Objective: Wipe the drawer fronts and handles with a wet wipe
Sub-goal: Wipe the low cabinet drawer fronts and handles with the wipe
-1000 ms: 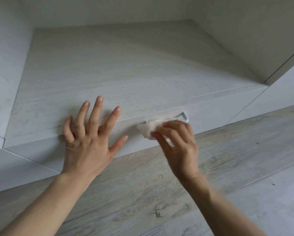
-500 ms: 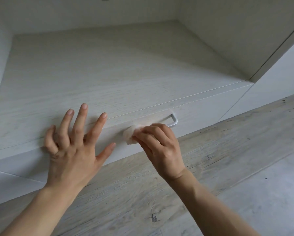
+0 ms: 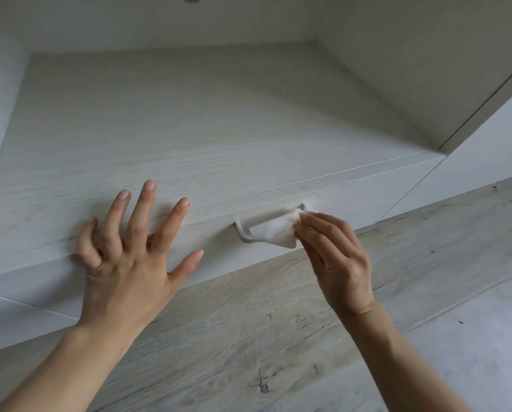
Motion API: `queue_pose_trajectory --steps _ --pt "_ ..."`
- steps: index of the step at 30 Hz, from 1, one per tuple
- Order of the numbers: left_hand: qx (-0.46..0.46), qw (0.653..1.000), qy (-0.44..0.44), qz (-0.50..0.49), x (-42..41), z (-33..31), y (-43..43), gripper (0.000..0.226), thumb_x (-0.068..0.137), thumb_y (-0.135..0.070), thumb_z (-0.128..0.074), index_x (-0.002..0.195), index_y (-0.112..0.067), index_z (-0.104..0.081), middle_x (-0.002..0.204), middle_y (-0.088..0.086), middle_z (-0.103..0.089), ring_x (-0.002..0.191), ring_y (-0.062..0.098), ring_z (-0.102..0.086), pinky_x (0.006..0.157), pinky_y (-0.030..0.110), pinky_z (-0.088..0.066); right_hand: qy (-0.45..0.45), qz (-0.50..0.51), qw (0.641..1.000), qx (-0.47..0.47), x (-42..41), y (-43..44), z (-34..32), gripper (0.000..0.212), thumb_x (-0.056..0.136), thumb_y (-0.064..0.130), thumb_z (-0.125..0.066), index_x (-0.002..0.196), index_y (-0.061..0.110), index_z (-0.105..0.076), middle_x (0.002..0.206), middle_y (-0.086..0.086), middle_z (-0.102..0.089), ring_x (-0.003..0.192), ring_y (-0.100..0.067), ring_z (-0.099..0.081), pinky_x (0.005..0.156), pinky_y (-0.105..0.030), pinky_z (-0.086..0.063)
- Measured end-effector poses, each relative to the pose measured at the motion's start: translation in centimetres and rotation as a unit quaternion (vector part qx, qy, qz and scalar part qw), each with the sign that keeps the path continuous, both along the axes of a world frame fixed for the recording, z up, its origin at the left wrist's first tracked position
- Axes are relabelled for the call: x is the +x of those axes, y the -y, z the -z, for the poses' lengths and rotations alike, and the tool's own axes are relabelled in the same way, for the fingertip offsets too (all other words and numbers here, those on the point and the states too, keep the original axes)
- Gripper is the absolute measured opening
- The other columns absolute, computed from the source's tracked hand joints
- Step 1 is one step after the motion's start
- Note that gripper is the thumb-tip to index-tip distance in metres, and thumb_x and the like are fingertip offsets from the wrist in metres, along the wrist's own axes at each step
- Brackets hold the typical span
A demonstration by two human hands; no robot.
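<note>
The right hand [image 3: 335, 263] is held with its fingers curled, and a crumpled white wet wipe [image 3: 275, 231] is pinched between its thumb and fingertips [image 3: 311, 218] at the wipe's right end; the left hand [image 3: 124, 272] is spread wide, with three fingers laid out straight on the pale wood-grain top panel [image 3: 189, 129], the thumb stretched across the pale wood-grain drawer front [image 3: 352, 200] and the little finger bent under (nothing is held by it).

The wipe is draped over the right part of a slim grey metal bow handle [image 3: 242, 231]; its long axis is laid along the bar, from lower left to upper right in the picture, and one loose corner is pointed down towards the floor.

The handle is fixed lengthwise along the drawer front, between the two hands; only its left bend and a short stretch of its right end are left uncovered.

The drawer is seen closed beneath the top panel; below it a light grey wood-plank floor [image 3: 278, 322] is shown; a plain pale side wall [image 3: 427, 69] is set at the right.
</note>
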State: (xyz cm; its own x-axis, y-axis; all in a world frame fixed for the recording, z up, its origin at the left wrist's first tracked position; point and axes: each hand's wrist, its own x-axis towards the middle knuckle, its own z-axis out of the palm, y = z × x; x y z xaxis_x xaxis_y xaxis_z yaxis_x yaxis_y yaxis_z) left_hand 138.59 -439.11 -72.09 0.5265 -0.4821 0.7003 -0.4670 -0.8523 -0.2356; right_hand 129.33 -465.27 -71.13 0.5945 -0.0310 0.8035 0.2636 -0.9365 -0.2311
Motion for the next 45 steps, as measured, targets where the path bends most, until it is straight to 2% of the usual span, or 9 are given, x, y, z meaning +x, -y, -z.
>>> queue_pose_trajectory --steps 5,10,20,23,25,30,34,40,45 --pt "-0.004 1.000 -0.001 0.005 0.0 0.1 -0.1 0.070 0.098 -0.061 -0.039 0.155 -0.022 -0.027 0.155 0.016 -0.023 0.138 0.035 -0.021 0.099 0.056 -0.023 -0.004 -0.034 0.999 -0.002 0.8 -3.5 1.2 0.006 0.084 -0.002 -0.072 0.089 -0.002 -0.074 0.112 -0.014 -0.069 0.113 -0.026 -0.063 0.095 -0.043 -0.052" --pt "-0.002 1.000 -0.007 0.008 -0.1 0.0 0.0 0.069 0.098 -0.062 -0.036 0.154 -0.023 -0.028 0.154 0.016 -0.026 0.138 0.034 -0.022 0.100 0.056 -0.022 0.004 -0.016 1.000 0.021 0.1 -1.2 1.1 0.008 0.085 0.000 -0.069 0.092 -0.003 -0.073 0.113 -0.012 -0.067 0.114 -0.024 -0.063 0.095 -0.043 -0.052" --pt "-0.014 0.999 -0.037 0.007 -0.2 0.0 0.2 0.067 0.097 -0.063 -0.032 0.152 -0.025 -0.030 0.156 0.013 -0.017 0.140 0.031 -0.014 0.103 0.056 -0.018 0.009 0.038 0.982 0.187 0.4 -2.3 0.2 0.011 0.082 0.008 -0.070 0.091 0.003 -0.073 0.109 0.001 -0.065 0.110 -0.010 -0.062 0.092 -0.020 -0.051" --pt "-0.012 0.999 -0.037 0.005 -0.2 -0.1 0.2 0.067 0.098 -0.063 -0.031 0.153 -0.026 -0.027 0.156 0.013 -0.016 0.139 0.034 -0.021 0.101 0.057 -0.020 0.008 0.032 0.981 0.192 0.8 -4.1 0.2 0.013 0.083 0.013 -0.069 0.090 0.004 -0.074 0.108 0.005 -0.064 0.114 0.001 -0.057 0.097 -0.022 -0.049" --pt "-0.010 0.999 -0.034 0.005 -0.2 -0.1 0.2 0.066 0.099 -0.063 -0.030 0.153 -0.026 -0.027 0.155 0.013 -0.018 0.138 0.035 -0.023 0.101 0.057 -0.021 0.003 0.008 0.982 0.188 1.0 -4.8 0.5 0.015 0.083 0.016 -0.069 0.090 0.003 -0.074 0.106 0.006 -0.065 0.110 -0.001 -0.060 0.100 -0.026 -0.048" --pt "-0.018 0.999 -0.044 0.009 -0.2 -0.2 0.1 0.065 0.098 -0.063 -0.029 0.151 -0.026 -0.030 0.155 0.011 -0.019 0.139 0.032 -0.018 0.101 0.057 -0.020 0.006 0.036 0.976 0.215 0.7 -3.8 0.5 0.017 0.084 0.021 -0.067 0.091 0.007 -0.074 0.107 0.005 -0.066 0.114 0.004 -0.056 0.098 -0.015 -0.046" --pt "-0.014 0.999 -0.035 0.003 -0.2 -0.1 0.1 0.065 0.098 -0.064 -0.030 0.153 -0.029 -0.024 0.156 0.011 -0.019 0.140 0.030 -0.015 0.101 0.056 -0.020 -0.006 -0.021 0.984 0.176 1.2 -5.5 0.6 0.015 0.082 0.015 -0.071 0.091 0.003 -0.073 0.104 0.004 -0.066 0.105 -0.011 -0.064 0.106 -0.029 -0.044" --pt "-0.016 0.999 -0.033 0.009 -0.2 -0.2 0.1 0.065 0.098 -0.064 -0.030 0.152 -0.028 -0.024 0.155 0.011 -0.020 0.140 0.029 -0.014 0.101 0.056 -0.020 0.011 0.011 0.982 0.188 0.8 -3.9 0.8 0.018 0.083 0.018 -0.070 0.091 0.002 -0.073 0.104 0.003 -0.066 0.102 -0.013 -0.066 0.102 -0.030 -0.047" --pt "-0.009 0.999 -0.036 0.010 -0.2 0.0 -0.1 0.068 0.097 -0.064 -0.032 0.153 -0.028 -0.022 0.156 0.011 -0.015 0.139 0.031 -0.017 0.101 0.056 -0.019 0.015 -0.061 0.988 0.139 2.3 -6.2 0.7 0.014 0.081 0.013 -0.073 0.083 -0.001 -0.073 0.087 -0.007 -0.073 0.091 -0.011 -0.065 0.101 -0.035 -0.048"
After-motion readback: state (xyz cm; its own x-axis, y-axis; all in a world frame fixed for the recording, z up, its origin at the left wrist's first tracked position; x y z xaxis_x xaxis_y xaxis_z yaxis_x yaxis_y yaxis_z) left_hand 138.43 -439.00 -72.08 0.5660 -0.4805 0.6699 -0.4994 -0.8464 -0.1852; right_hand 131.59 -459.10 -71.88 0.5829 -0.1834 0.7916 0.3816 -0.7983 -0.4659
